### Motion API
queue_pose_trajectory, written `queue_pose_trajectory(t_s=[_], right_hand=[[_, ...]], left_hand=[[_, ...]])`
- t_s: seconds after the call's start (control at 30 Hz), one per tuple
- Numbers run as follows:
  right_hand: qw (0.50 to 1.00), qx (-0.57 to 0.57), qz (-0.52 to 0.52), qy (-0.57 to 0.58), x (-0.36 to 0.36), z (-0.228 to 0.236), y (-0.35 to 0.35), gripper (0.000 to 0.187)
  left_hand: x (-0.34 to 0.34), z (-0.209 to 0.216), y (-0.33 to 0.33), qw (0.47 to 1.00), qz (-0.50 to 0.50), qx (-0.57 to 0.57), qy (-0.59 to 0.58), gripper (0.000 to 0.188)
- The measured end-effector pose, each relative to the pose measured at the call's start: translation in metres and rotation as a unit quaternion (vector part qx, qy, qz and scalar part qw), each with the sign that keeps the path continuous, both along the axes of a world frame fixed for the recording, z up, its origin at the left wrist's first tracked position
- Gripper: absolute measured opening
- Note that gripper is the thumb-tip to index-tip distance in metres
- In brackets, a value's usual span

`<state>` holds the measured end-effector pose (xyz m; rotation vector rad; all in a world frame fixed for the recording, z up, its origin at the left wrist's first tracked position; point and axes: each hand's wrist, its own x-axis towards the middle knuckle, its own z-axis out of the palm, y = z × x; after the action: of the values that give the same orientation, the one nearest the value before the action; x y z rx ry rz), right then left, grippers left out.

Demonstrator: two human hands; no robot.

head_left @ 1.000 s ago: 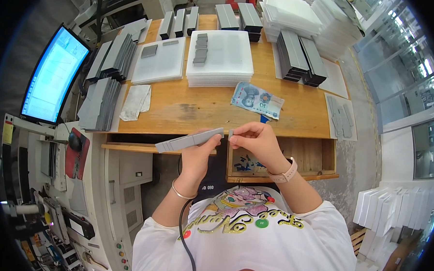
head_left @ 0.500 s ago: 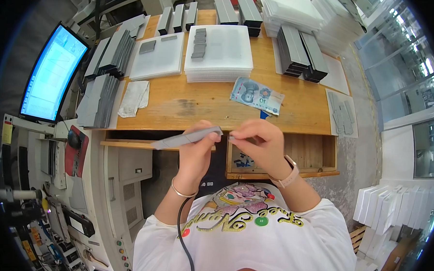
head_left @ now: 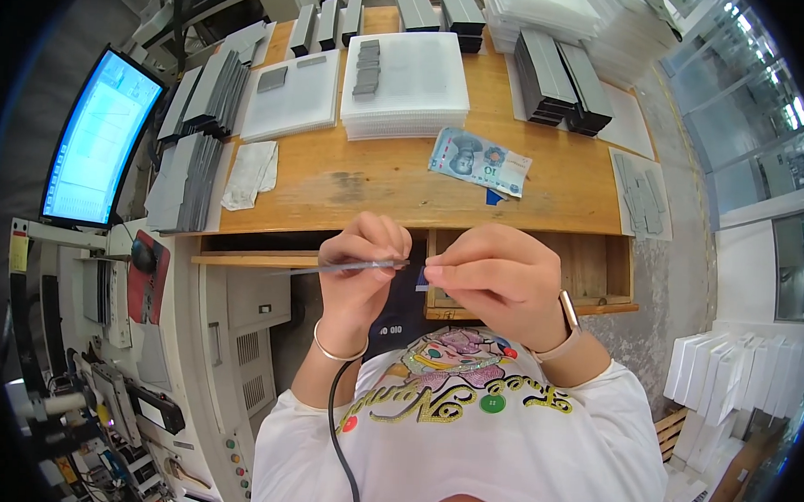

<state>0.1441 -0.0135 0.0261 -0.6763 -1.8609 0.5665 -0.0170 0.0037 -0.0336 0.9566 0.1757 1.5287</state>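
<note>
My left hand (head_left: 357, 262) is closed on a thin grey strip (head_left: 316, 270), held almost edge-on above the front of the table. Close beside the strip's right end, the fingertips of my right hand (head_left: 501, 275) are pinched together. A small dark blue piece (head_left: 422, 280) with a pale lower edge shows at those fingertips; its kind is hard to make out. Past the hands, a stack of translucent white plastic sheets (head_left: 436, 82) carries several small grey pieces (head_left: 367, 67). A blue-green banknote (head_left: 480, 162) lies right of it, partly over a blue scrap (head_left: 494, 198).
Below the wooden tabletop (head_left: 333, 194), a drawer (head_left: 615, 271) stands open at the right. Stacked grey strips (head_left: 190, 174) and a crumpled white cloth (head_left: 251, 174) lie left; long grey bars (head_left: 549, 73) stand back right. A black cable (head_left: 336, 428) hangs by my left arm.
The strip in my left hand has turned from showing its broad face to nearly edge-on. My right hand has turned, and a dark blue piece now shows at its fingertips.
</note>
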Motion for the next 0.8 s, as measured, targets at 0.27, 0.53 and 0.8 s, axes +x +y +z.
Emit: queue_pose_trajectory(t_s=[0.27, 0.53, 0.8], right_hand=[[0.997, 0.076, -0.003, -0.030, -0.003, 0.000, -0.003, 0.016], [0.990, 0.128, 0.059, -0.004, 0.009, 0.000, -0.005, 0.012], [0.966, -0.091, 0.118, 0.213, 0.024, -0.016, -0.006, 0.020]], left_hand=[[-0.007, 0.008, 0.002, 0.977, 0.081, 0.173, 0.100, 0.008], [-0.014, 0.032, 0.000, 0.924, 0.148, 0.298, 0.190, 0.010], [-0.005, 0.022, 0.000, 0.949, 0.131, 0.225, 0.180, 0.012]])
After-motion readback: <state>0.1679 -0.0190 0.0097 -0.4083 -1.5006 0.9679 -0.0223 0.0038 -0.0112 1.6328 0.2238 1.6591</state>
